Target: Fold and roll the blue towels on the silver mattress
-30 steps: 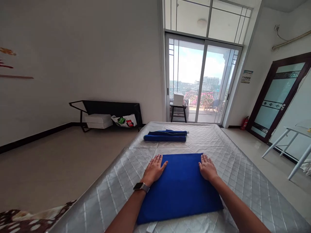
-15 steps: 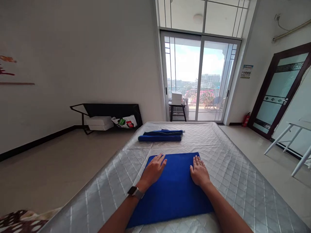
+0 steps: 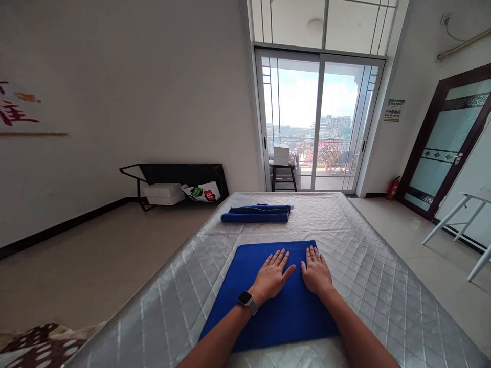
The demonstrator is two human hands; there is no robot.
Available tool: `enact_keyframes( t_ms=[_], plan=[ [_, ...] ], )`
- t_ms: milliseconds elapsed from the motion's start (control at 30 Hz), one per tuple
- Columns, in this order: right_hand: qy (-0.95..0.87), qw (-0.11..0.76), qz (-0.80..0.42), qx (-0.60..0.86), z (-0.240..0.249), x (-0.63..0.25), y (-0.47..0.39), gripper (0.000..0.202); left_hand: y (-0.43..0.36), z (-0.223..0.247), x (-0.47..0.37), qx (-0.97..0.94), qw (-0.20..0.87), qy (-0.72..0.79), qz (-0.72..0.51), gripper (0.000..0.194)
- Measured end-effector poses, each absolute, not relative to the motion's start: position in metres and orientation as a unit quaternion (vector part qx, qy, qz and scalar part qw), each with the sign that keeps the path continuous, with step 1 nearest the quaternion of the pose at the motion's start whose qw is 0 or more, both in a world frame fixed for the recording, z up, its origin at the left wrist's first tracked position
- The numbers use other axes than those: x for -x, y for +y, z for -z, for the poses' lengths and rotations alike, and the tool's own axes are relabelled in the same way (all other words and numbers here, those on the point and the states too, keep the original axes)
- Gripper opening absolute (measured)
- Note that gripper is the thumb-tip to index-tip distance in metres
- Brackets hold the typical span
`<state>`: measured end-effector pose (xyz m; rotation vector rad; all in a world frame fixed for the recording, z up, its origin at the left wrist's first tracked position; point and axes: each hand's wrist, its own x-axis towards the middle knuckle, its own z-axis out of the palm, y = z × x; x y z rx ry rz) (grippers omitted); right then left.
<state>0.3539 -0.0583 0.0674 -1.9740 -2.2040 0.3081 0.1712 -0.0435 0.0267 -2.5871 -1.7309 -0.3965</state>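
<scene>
A blue folded cloth (image 3: 233, 291) lies flat on the silver quilted mattress (image 3: 172, 301) in front of me. My left hand (image 3: 272, 275), with a watch (image 3: 245, 299) at its wrist, rests palm down over the cloth's upper middle, thumb spread and fingers stretched out. Near the cloth's far right corner, my right hand (image 3: 316, 272) lies flat, fingers extended. Neither hand holds anything. Farther off on the mattress sits a second blue cloth (image 3: 255, 216), rolled or folded into a narrow bundle with a small pale tag at its right end.
Beyond the mattress are sliding glass doors (image 3: 318, 122) with a black stool (image 3: 284, 174) visible there. On the left floor, a black frame (image 3: 184, 174) holds white boxes (image 3: 163, 194) and a printed bag (image 3: 201, 192). A white table (image 3: 475, 197) stands at right.
My left hand has slid right across the cloth, from its left edge towards my right hand. My right hand stays near the far right corner. The view has turned slightly left.
</scene>
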Motion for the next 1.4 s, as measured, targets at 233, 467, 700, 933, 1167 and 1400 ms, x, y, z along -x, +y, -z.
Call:
enact_keyframes(
  t_ms=[233,467,700,933,1167,1400],
  plan=[
    [-0.731,0.078,-0.107,0.67,-0.069,-0.354,-0.059,0.065,-0.039,-0.017,-0.068,0.739,0.03,-0.666,0.096,0.075],
    [-0.722,0.056,-0.08,0.686,-0.07,-0.352,-0.054,0.065,-0.04,-0.014,-0.072,0.723,0.029,-0.683,0.104,0.08],
    [-0.728,0.057,-0.074,0.679,-0.079,-0.348,-0.021,0.063,-0.04,-0.017,-0.07,0.731,0.027,-0.674,0.1,0.079],
    [-0.715,0.078,-0.076,0.691,-0.065,-0.35,-0.014,0.062,-0.043,-0.016,-0.068,0.729,0.026,-0.677,0.098,0.078],
    [-0.719,0.073,-0.087,0.686,-0.067,-0.348,-0.014,0.064,-0.052,-0.031,-0.097,0.762,0.069,-0.633,0.119,0.072],
    [-0.735,0.081,-0.068,0.67,-0.056,-0.353,-0.01,0.061,-0.026,-0.039,-0.202,0.848,0.041,-0.512,0.134,0.059]
  ],
)
